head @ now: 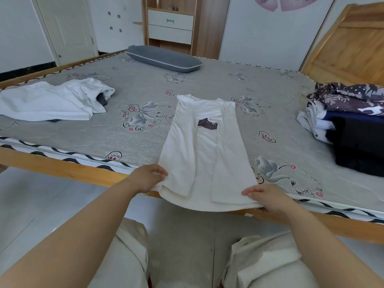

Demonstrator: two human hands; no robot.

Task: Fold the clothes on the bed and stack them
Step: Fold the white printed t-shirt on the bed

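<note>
A white T-shirt (202, 154) with a dark print lies lengthwise on the grey patterned mattress (145, 84), both sides folded inward into a long strip. Its hem hangs over the near bed edge. My left hand (148, 177) pinches the hem's left corner. My right hand (268, 197) grips the hem's right corner, thumb on top. A crumpled white garment (52, 100) lies unfolded at the left. At the right edge sits a stack of clothes (351, 125), dark and white pieces with a patterned one on top.
A grey pillow (164, 58) lies at the far side of the bed. The wooden bed frame (68, 170) runs along the near edge, with a wooden headboard (349, 44) at the right. A wardrobe with drawers (171, 26) stands behind. My knees are below.
</note>
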